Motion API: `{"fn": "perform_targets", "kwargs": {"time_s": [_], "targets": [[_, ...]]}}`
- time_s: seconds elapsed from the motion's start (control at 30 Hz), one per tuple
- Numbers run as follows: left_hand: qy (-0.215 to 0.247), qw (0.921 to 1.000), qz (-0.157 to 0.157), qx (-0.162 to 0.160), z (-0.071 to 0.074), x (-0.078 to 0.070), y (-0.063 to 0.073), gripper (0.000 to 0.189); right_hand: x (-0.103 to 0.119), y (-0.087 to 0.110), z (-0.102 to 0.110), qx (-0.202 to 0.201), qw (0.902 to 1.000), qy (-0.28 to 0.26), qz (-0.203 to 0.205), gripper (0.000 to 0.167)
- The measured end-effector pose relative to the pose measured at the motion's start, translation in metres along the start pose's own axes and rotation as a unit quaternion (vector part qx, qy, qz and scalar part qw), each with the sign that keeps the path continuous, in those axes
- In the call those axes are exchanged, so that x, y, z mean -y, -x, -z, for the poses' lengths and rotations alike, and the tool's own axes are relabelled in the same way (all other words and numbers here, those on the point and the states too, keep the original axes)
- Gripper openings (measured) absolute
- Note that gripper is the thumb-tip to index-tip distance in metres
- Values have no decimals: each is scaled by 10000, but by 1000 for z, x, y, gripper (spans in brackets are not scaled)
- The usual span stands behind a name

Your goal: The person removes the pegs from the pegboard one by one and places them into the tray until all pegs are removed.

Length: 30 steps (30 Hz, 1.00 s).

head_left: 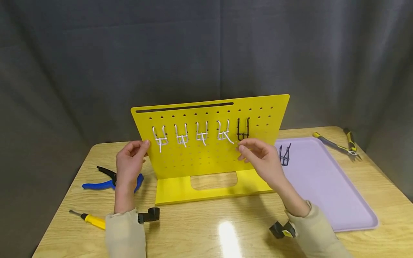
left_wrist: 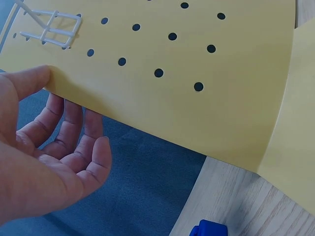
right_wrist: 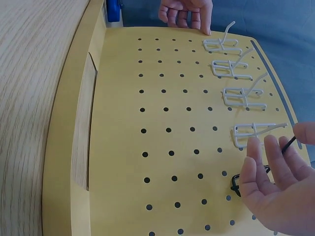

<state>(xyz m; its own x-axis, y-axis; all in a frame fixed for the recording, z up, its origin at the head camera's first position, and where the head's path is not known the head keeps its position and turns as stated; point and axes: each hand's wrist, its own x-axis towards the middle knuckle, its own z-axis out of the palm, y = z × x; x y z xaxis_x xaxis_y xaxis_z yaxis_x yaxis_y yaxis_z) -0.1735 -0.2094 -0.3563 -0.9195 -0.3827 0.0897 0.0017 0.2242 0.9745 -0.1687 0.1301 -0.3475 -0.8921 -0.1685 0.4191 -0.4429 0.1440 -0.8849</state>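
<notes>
A yellow pegboard (head_left: 271, 136) stands on the table, tilted, with a row of several white wire hooks (head_left: 201, 134) across its upper part. At the right end of that row a black wire hook (head_left: 243, 129) sits against the board. My right hand (head_left: 262, 161) pinches the black hook's projecting prong (right_wrist: 290, 143) between thumb and fingers; the fingers cover part of the hook in the right wrist view. With my left hand (head_left: 129, 163) I hold the board's left edge, thumb on the front face and the other fingers (left_wrist: 71, 115) behind it.
To the right lies a lilac tray (head_left: 326, 190) with another black hook (head_left: 284, 157) on it. Beyond it are pliers (head_left: 333, 144) and a second yellow-black tool (head_left: 350, 139). Left of the board are a blue-and-black tool (head_left: 101, 185) and a yellow-handled screwdriver (head_left: 93, 221).
</notes>
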Motion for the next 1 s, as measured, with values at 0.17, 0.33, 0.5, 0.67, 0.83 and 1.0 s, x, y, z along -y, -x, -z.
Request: {"fn": "perform_targets", "kwargs": {"time_s": [0.17, 0.33, 0.5, 0.67, 0.83, 1.0], "targets": [[-9, 10000, 9, 5, 0, 0, -1, 46, 0, -1, 0, -31, 9999, 47, -100, 16], [-57, 10000, 60, -9, 1, 0, -1, 47, 2, -1, 2, 24, 9998, -33, -178, 16], [-54, 10000, 82, -8, 1, -1, -1, 48, 7, 0, 3, 74, 9997, -201, -130, 18], [-33, 10000, 80, 0, 1, -2, -1, 47, 12, 1, 7, 76, 9990, -423, 102, 17], [-14, 10000, 80, 2, 1, -2, 0, 46, 15, 3, 11, 34, 9976, -620, 309, 15], [-5, 10000, 58, 13, 1, -3, 0, 45, 20, 4, 15, -41, 9941, -963, 508, 16]]}}
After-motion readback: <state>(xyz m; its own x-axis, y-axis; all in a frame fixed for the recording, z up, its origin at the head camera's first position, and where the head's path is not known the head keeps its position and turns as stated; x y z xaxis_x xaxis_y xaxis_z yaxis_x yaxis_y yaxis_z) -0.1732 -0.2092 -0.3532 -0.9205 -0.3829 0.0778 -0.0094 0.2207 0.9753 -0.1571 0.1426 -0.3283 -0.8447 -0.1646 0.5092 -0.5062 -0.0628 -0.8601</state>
